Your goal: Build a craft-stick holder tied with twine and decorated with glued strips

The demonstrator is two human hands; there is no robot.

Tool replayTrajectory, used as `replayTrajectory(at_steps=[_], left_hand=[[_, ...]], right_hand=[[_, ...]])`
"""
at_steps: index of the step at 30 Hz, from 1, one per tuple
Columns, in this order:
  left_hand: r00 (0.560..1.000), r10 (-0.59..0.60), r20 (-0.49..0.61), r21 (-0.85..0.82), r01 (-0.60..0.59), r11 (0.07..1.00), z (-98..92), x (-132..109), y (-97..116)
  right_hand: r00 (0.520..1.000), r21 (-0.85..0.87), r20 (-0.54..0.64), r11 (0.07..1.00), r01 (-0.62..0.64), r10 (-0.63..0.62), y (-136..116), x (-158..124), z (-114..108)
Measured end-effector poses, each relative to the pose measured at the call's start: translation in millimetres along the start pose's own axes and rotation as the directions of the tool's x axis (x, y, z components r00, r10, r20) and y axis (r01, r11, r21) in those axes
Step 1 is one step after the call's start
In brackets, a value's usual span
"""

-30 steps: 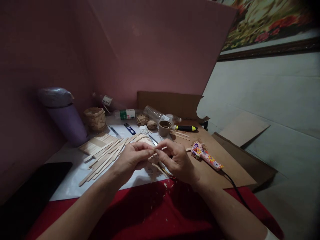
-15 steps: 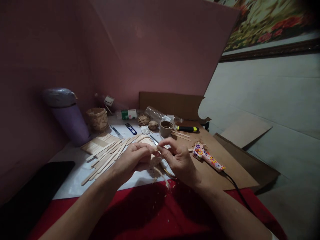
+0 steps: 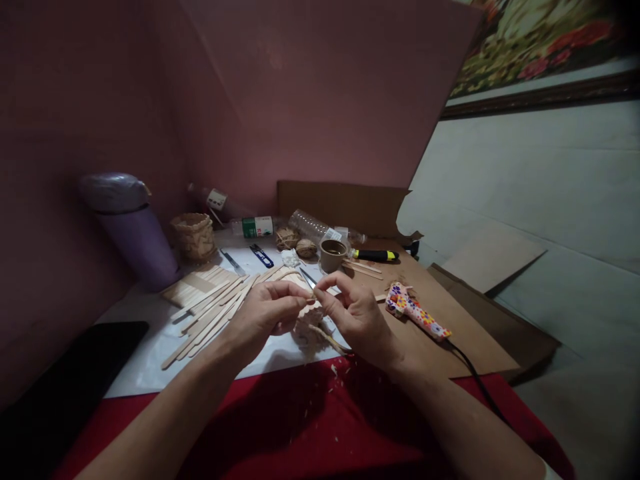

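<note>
My left hand and my right hand meet over the front of the white sheet, thumb and fingers pinched together on each. A tiny brownish bit shows between the fingertips, too small to name. Under them lies a pale, frayed-looking clump, with a tan cord-like strand running toward my right wrist. Just behind the fingertips is a slim metal blade, its other end hidden by my hands. Craft sticks fan out left of my left hand. Pale shavings dot the red cloth.
A flowered glue gun with a black cable lies on cardboard at right. Behind stand a brown cup, twine balls, a box cutter, plastic bottles and a woven basket. A purple tumbler leans left.
The pale frayed strand that hung below my fingers is no longer seen there. The clump under my hands shows more plainly. Both hands stay pinched together in nearly the same place.
</note>
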State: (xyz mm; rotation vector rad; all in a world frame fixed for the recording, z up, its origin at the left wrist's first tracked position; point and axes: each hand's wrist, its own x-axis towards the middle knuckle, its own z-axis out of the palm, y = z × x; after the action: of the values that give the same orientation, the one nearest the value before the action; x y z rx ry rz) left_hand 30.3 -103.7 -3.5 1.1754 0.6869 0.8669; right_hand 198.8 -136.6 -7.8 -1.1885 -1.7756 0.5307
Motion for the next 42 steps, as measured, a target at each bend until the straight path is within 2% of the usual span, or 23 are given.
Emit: replayTrajectory(at_steps=[5,11,14,18,21,23,26,28,30,32,38,42], left_hand=[[0.997,-0.044,-0.063,0.012,0.045,0.999,3.3,1.2,0.1],[0.975,-0.004,-0.220,-0.046,-0.006,0.999,10.2,2.3,-0.6],[0.961,-0.013,-0.275,-0.068,-0.006,0.998,12.0,2.8,-2.0],[0.970,0.024,-0.240,-0.046,-0.036,0.998,9.9,3.3,-3.8],[0.982,0.049,-0.180,0.033,-0.044,0.998,5.9,3.8,-4.2],[0.986,0.062,-0.152,0.083,-0.050,0.995,4.3,3.6,-3.7],[0.985,0.122,-0.121,0.154,-0.103,0.983,5.8,1.8,-1.9],[0.980,0.174,-0.095,0.211,-0.150,0.966,8.0,0.3,-0.3],[0.973,0.217,-0.076,0.264,-0.191,0.946,9.2,-0.6,1.1],[0.965,0.252,-0.071,0.300,-0.220,0.928,8.5,-0.6,1.8],[0.953,0.299,-0.043,0.398,-0.258,0.880,3.8,0.7,0.9],[0.973,0.227,-0.042,0.325,-0.202,0.924,4.5,0.0,-0.1]], right_hand=[[0.998,-0.034,-0.005,0.998,0.060,-0.060,1.9,-0.8,3.1],[0.997,-0.019,0.062,0.999,-0.043,0.044,-1.1,-0.1,6.2],[0.994,-0.058,0.097,0.997,-0.046,0.051,-3.7,0.3,5.1],[0.994,-0.050,0.111,0.999,-0.012,0.018,-3.8,1.1,2.9],[0.992,0.092,0.115,0.993,-0.072,0.061,0.2,3.3,3.4],[0.975,0.272,0.177,0.945,-0.180,0.134,2.9,5.5,3.6],[0.911,0.512,0.336,0.765,-0.390,0.240,3.9,8.6,0.8],[0.863,0.586,0.429,0.645,-0.490,0.266,2.7,10.0,-2.7],[0.845,0.609,0.460,0.596,-0.524,0.273,1.5,10.7,-5.3],[0.857,0.604,0.437,0.617,-0.504,0.272,1.6,10.7,-5.8],[0.946,0.544,0.240,0.777,-0.318,0.219,3.6,9.1,0.3],[0.987,0.435,0.097,0.886,-0.161,0.131,-0.3,6.2,0.5]])
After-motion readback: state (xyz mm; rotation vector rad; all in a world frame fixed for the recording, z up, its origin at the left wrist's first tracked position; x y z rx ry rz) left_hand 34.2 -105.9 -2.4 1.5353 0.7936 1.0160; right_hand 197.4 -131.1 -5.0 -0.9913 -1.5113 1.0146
